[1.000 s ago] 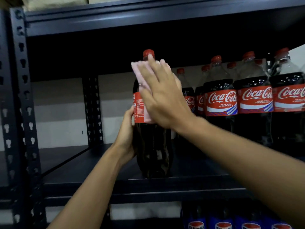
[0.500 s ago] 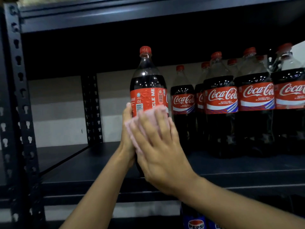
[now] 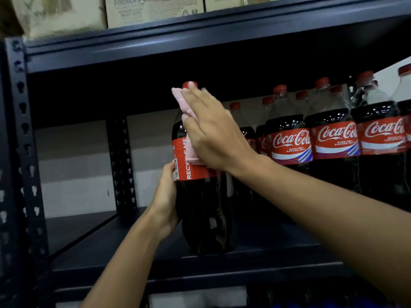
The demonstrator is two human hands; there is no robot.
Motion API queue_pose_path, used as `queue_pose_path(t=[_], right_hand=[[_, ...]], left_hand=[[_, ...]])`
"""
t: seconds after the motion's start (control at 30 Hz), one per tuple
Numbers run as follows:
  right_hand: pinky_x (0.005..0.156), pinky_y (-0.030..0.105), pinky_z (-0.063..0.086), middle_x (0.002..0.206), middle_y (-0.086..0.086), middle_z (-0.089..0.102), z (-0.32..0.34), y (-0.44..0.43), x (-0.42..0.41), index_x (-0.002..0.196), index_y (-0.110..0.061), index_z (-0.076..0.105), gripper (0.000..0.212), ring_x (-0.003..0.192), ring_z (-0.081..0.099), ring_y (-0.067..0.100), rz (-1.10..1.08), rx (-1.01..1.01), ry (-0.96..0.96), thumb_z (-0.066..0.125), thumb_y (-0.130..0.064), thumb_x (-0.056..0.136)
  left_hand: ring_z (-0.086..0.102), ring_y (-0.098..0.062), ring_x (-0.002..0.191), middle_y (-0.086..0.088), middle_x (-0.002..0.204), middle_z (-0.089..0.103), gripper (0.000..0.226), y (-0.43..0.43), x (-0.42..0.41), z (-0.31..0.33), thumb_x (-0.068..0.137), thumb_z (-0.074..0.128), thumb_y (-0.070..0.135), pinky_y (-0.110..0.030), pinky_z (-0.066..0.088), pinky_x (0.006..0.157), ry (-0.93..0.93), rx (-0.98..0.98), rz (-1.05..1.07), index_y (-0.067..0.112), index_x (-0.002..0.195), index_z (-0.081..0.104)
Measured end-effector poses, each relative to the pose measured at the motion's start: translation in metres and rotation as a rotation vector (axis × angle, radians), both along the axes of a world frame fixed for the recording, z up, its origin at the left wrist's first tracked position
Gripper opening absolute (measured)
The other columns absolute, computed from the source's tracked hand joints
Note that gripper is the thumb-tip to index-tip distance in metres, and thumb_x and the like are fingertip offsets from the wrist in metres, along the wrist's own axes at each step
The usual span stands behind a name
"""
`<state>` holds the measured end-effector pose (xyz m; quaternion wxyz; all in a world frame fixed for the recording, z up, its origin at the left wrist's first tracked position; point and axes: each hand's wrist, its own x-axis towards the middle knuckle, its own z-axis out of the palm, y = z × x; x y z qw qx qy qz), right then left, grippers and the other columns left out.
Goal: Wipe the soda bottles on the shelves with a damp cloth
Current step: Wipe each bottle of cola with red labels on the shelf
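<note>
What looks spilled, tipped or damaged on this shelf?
Nothing stands out. The bottle stands upright on the shelf, held by the left hand while the right hand presses the cloth against its neck. The other bottles stand upright, capped; no spill shows.

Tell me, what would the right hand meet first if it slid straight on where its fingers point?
Probably the red cap of the held bottle, just past the right hand's fingertips; depth is unclear.
</note>
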<state>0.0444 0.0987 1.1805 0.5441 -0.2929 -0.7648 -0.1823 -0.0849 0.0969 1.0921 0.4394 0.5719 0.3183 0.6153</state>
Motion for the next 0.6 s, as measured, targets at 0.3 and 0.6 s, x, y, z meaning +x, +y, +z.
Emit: queue_pose_path(t=[0.3,0.6], right_hand=[[0.126,0.055,0.017,0.171,0.010,0.012,-0.150,0.009,-0.022,0.162,-0.010,0.024,0.073,0.159,0.006,0.030,-0.322,0.383,-0.153,0.055,-0.030,0.099],[0.125,0.054,0.013,0.169,0.005,0.025,-0.046,0.001,-0.011,0.159,-0.017,0.038,0.061,0.158,0.010,0.032,-0.217,0.247,-0.147,0.031,-0.037,0.102]], left_hand=[[0.077,-0.016,0.074,-0.005,0.082,0.078,0.066,0.012,0.014,-0.007,0.111,0.028,0.054,-0.030,0.064,0.065,-0.272,0.090,-0.057,0.016,0.089,0.078],[0.075,-0.023,0.109,-0.017,0.124,0.075,0.064,0.007,0.002,-0.006,0.108,0.031,0.057,-0.039,0.061,0.093,-0.191,0.004,-0.148,0.022,0.112,0.084]])
